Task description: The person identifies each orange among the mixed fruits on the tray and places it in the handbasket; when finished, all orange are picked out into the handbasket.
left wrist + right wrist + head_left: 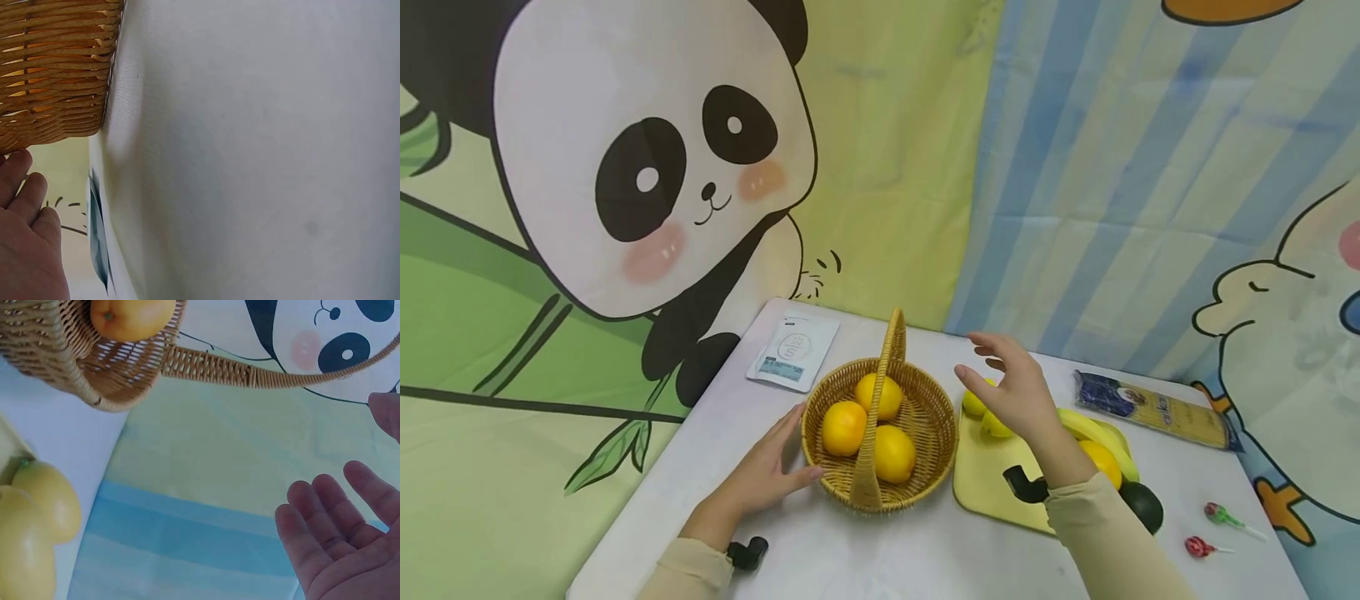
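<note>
A woven wicker basket (931, 425) with a tall arched handle (868, 450) stands upright on the white table, holding three oranges (844, 428). At its left side is my left hand (756, 473), fingers extended along the wall and thumb near the front rim; in the left wrist view the fingertips (15, 172) meet the basket's side. My right hand (1017, 390) hovers in the air right of the basket, fingers spread, holding nothing and apart from the handle. Below it, two lemons (997, 425) lie on a yellow cutting board (992, 487), partly hidden by the hand.
Bananas (1108, 440) and another orange (1102, 463) lie on the board, beside a dark green round fruit (1142, 507). A pasta packet (1157, 408) and two lollipops (1199, 547) lie farther right. Behind the basket's left lies a white pouch (793, 350). Printed curtains (895, 167) border the table's back.
</note>
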Demonstrator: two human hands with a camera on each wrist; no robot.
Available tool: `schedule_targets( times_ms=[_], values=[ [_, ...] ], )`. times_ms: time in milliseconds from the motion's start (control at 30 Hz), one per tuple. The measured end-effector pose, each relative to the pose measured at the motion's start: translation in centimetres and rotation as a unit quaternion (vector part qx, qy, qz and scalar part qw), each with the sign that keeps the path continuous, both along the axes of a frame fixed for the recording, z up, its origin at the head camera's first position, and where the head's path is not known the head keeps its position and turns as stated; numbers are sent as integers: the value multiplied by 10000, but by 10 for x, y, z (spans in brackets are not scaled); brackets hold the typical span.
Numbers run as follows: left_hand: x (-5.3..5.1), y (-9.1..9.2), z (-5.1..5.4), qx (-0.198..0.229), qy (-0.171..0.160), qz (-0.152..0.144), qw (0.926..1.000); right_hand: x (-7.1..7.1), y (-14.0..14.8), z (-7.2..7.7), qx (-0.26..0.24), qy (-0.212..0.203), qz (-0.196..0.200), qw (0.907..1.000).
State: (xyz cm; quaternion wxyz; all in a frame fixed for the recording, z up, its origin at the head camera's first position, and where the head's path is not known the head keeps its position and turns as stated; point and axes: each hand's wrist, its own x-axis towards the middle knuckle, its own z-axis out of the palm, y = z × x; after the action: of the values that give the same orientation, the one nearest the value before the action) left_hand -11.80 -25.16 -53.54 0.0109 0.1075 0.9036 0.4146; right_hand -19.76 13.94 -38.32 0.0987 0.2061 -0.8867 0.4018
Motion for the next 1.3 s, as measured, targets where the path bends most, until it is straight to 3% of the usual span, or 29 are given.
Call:
schedule_targets(
  times_ms=[600,1300],
  values=[
    [-3,-3,4,-74,-200,143,9997,-1,52,3,-41,575,-850,9947],
    [-4,0,1,-82,-211,59,9997,18,104,-21,532,156,-1828,9816]
  ],
)
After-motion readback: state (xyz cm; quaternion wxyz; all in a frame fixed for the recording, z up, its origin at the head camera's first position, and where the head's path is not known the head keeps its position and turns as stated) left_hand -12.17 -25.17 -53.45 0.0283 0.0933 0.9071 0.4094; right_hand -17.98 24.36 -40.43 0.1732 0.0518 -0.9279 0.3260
